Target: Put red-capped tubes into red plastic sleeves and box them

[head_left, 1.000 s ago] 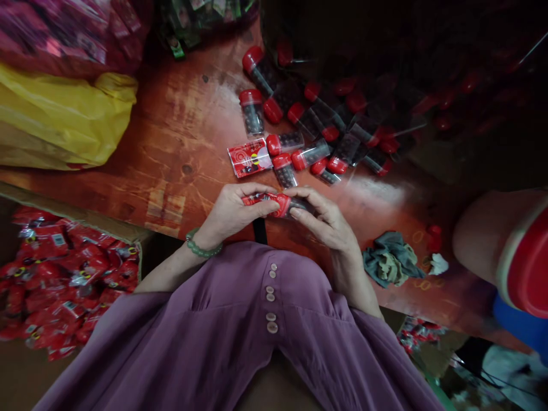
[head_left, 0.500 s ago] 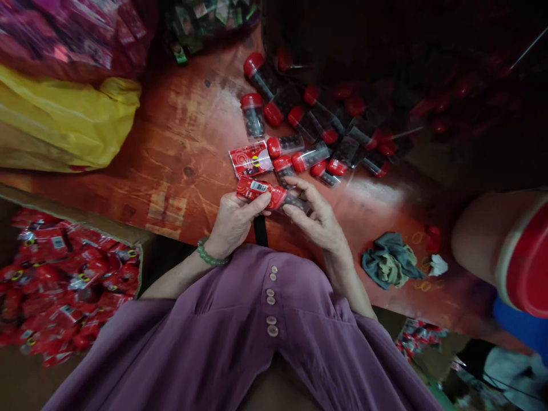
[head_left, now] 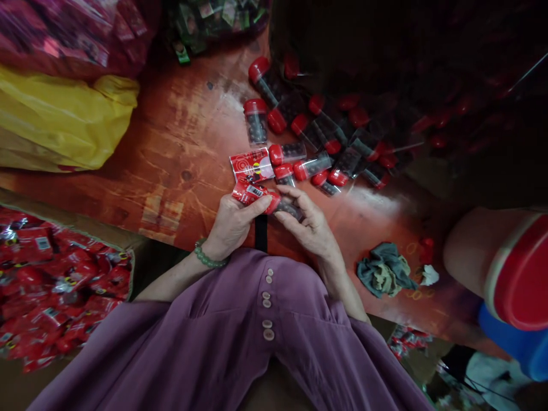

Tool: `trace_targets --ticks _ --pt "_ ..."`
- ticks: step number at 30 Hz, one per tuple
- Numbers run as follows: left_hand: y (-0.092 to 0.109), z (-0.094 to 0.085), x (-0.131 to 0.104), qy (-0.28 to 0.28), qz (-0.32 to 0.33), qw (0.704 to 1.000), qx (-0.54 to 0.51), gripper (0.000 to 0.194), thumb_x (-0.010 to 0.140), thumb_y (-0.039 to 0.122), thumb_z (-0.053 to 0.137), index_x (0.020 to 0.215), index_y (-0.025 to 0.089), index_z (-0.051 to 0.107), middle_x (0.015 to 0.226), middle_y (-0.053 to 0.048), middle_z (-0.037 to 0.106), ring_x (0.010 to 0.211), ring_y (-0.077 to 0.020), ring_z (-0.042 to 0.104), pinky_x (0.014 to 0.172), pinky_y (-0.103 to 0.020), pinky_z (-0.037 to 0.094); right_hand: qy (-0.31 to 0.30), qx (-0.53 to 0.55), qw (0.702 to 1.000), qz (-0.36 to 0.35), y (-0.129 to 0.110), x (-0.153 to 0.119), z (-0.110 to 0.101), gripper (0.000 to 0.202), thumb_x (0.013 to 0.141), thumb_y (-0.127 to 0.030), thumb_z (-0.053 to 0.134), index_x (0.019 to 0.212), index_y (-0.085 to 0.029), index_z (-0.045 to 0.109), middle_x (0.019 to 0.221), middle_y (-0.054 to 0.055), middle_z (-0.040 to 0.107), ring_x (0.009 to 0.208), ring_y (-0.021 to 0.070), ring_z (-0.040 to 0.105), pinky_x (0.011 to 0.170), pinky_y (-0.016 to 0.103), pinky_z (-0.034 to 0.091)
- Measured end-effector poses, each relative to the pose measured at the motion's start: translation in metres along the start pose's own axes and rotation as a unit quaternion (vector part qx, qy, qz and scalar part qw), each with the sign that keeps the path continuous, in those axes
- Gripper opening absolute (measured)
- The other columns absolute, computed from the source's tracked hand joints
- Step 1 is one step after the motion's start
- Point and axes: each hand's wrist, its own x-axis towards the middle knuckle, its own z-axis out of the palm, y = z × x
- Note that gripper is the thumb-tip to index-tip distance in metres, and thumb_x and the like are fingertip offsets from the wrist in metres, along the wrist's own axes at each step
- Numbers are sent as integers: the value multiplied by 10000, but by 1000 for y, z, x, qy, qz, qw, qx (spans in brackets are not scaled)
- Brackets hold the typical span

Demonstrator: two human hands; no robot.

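My left hand (head_left: 234,221), with a green bead bracelet at the wrist, pinches a red printed plastic sleeve (head_left: 247,193) that has a barcode on it. The sleeve meets the red cap of a small clear bottle (head_left: 287,208) with dark contents. My right hand (head_left: 311,224) is closed on the bottle's clear end, thumb below and fingers above. How far the sleeve covers the cap is hidden by my left thumb. Just beyond lies a flat red printed sleeve (head_left: 252,165). Beside it are several red-capped bottles (head_left: 287,153) in a loose pile.
A box (head_left: 132,268) of red wrapped packets (head_left: 60,285) stands at the lower left. Yellow (head_left: 64,123) and pink plastic bags (head_left: 77,34) sit at upper left. To the right are a crumpled cloth (head_left: 385,269) and a tub with a red lid (head_left: 524,274).
The bottle and sleeve have tilted slightly and shifted a little left, with my right hand moving along. Both hands keep their hold. The whole view has also shifted slightly.
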Motion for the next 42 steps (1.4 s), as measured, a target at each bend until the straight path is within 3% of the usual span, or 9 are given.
trace_targets --ticks 3,9,16,24,30,34,39,42 --pt "-5 -2 2 -4 12 999 31 257 727 407 819 779 175 721 783 -14 742 746 -153 686 822 -309 572 -23 6 1000 2 2 2 -1 473 963 -402 592 1397 -262 466 1061 28 668 921 148 654 885 325 582" --pt "-6 -3 8 -18 71 993 94 226 794 420 770 837 199 747 861 -23 766 817 -180 714 850 -330 591 -23 -24 999 -29 -2 5 -1 446 990 -401 546 1402 -258 454 1367 90 604 1220 201 616 1081 396 513" --pt "-1 -5 19 -62 77 990 100 201 769 372 797 859 199 747 879 -14 759 828 -177 709 847 -324 590 -29 4 998 -51 -2 7 -3 399 987 -379 563 1359 -251 498 1419 84 586 1283 197 586 1131 395 478" --pt "4 -2 13 -85 55 992 74 285 763 459 803 857 192 772 900 -45 783 828 -188 728 837 -329 594 55 94 994 -11 8 5 17 456 936 -492 614 1297 -267 451 1154 52 655 973 159 672 915 347 588" --pt "0 7 7 2 71 997 -22 312 680 459 867 805 192 766 784 -9 764 733 -142 696 805 -291 571 83 135 987 -1 5 5 21 474 833 -510 741 1163 -267 502 961 -12 647 829 125 653 800 291 593" --pt "2 8 7 24 101 994 -33 304 648 432 894 769 182 770 744 9 747 681 -103 658 753 -239 544 66 175 982 -5 3 -3 20 362 875 -464 708 1139 -272 552 943 -21 674 758 104 659 729 260 602" --pt "2 9 4 -16 78 996 -36 303 627 412 907 791 190 783 776 -4 762 720 -121 673 792 -261 552 156 56 985 -50 8 -16 25 305 904 -399 681 1169 -266 609 1015 8 702 809 131 685 776 315 613" --pt "0 12 2 -33 64 996 -55 341 603 427 917 823 202 788 822 -18 777 778 -153 703 846 -304 564 179 10 980 -81 10 -20 28 291 920 -362 667 1188 -260 619 996 14 717 821 146 707 791 339 619"
